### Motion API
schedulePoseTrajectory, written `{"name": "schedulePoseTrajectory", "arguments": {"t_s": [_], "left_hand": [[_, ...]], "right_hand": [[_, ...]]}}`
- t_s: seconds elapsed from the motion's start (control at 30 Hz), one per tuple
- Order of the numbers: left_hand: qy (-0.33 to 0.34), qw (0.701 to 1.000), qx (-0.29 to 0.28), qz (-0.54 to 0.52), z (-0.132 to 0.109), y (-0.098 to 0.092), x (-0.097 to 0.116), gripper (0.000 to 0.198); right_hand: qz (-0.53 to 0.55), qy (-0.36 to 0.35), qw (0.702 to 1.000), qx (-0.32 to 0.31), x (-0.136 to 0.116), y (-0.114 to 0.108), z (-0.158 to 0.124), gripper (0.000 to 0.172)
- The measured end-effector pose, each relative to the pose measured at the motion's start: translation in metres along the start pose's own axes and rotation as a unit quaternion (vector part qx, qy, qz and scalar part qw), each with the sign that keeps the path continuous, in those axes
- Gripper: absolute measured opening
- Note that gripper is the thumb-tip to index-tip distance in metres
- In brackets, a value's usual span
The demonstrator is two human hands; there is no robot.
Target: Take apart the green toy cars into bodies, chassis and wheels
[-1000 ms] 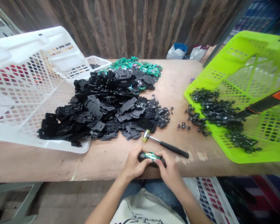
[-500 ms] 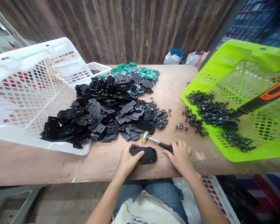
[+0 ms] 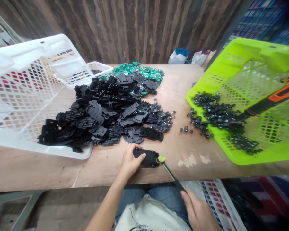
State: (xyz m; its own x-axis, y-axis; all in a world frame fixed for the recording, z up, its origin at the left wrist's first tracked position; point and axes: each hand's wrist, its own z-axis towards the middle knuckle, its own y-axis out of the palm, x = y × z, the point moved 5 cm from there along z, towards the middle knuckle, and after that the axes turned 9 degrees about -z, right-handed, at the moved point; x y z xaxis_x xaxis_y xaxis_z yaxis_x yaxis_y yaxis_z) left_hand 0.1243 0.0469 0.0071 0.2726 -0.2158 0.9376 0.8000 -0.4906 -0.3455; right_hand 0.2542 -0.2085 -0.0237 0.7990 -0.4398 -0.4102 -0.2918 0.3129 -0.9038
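My left hand [image 3: 130, 161] presses down on the left end of a black plastic toy-car chassis [image 3: 148, 158] lying near the table's front edge. My right hand [image 3: 197, 211] grips the black handle of a small hammer [image 3: 170, 171] below the table edge. The hammer's yellow head touches the right end of the chassis. Just beyond lies a big pile of black chassis parts [image 3: 106, 118], with green parts [image 3: 139, 70] behind it.
A white basket [image 3: 21, 89] lies tipped at the left, spilling black parts. A lime-green basket [image 3: 255, 96] at the right holds small black wheels [image 3: 219, 114] and an orange-black tool handle [image 3: 274, 99]. A few wheels lie loose on the wooden table [image 3: 183, 83].
My right hand picked the hammer up off the table, drew back toward me and brought its head onto the chassis. My left hand stayed on the black piece, which was turned underside up.
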Motion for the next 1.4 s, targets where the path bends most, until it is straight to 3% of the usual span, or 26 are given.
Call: {"name": "schedulePoseTrajectory", "arguments": {"t_s": [0.1,0.17,0.27,0.37,0.5,0.67,0.77,0.83,0.9,0.97,1.03,1.13,1.27,1.4], "left_hand": [[0.122,0.992,0.014,0.030,-0.003,-0.010,0.034,0.045],[0.198,0.980,-0.001,0.033,-0.007,-0.009,0.055,0.052],[0.266,0.961,-0.075,0.027,-0.013,0.001,0.077,0.049],[0.280,0.951,-0.134,0.013,-0.018,0.011,0.083,0.043],[0.256,0.960,-0.113,-0.017,-0.022,0.009,0.078,0.035],[0.239,0.968,-0.066,-0.050,-0.022,0.007,0.070,0.034],[0.191,0.976,-0.070,-0.077,-0.019,0.006,0.055,0.046],[0.134,0.982,-0.074,-0.113,-0.018,0.003,0.039,0.053],[0.081,0.980,-0.058,-0.171,-0.018,-0.004,0.021,0.038],[0.055,0.972,-0.021,-0.229,-0.021,-0.012,0.008,0.022],[0.062,0.965,0.013,-0.256,-0.024,-0.018,0.004,0.020],[0.101,0.968,-0.009,-0.228,-0.026,-0.017,0.011,0.019],[0.148,0.978,-0.058,-0.133,-0.025,-0.006,0.023,0.029],[0.204,0.974,-0.076,-0.064,-0.025,0.008,0.026,0.040]], "right_hand": [[-0.099,0.005,0.995,0.002,0.013,-0.007,0.024,0.030],[-0.130,0.013,0.989,0.061,0.010,-0.019,0.050,0.034],[0.002,-0.051,0.991,0.122,-0.023,-0.033,0.088,0.039],[0.148,-0.156,0.971,0.101,-0.067,-0.039,0.111,0.044],[0.151,-0.222,0.955,0.129,-0.098,-0.040,0.118,0.029],[0.121,-0.229,0.947,0.192,-0.101,-0.034,0.118,0.026],[0.213,-0.153,0.953,0.150,-0.086,-0.027,0.124,0.022],[0.333,-0.080,0.933,0.112,-0.072,-0.019,0.128,0.025],[0.422,-0.032,0.904,0.066,-0.064,-0.008,0.127,0.031],[0.426,-0.018,0.904,0.038,-0.063,0.001,0.122,0.036],[0.373,-0.015,0.926,0.045,-0.067,0.003,0.114,0.041],[0.304,-0.047,0.950,0.061,-0.081,-0.003,0.103,0.041],[0.255,-0.134,0.954,0.080,-0.105,-0.015,0.096,0.038],[0.198,-0.167,0.956,0.139,-0.115,-0.017,0.099,0.032]]}}
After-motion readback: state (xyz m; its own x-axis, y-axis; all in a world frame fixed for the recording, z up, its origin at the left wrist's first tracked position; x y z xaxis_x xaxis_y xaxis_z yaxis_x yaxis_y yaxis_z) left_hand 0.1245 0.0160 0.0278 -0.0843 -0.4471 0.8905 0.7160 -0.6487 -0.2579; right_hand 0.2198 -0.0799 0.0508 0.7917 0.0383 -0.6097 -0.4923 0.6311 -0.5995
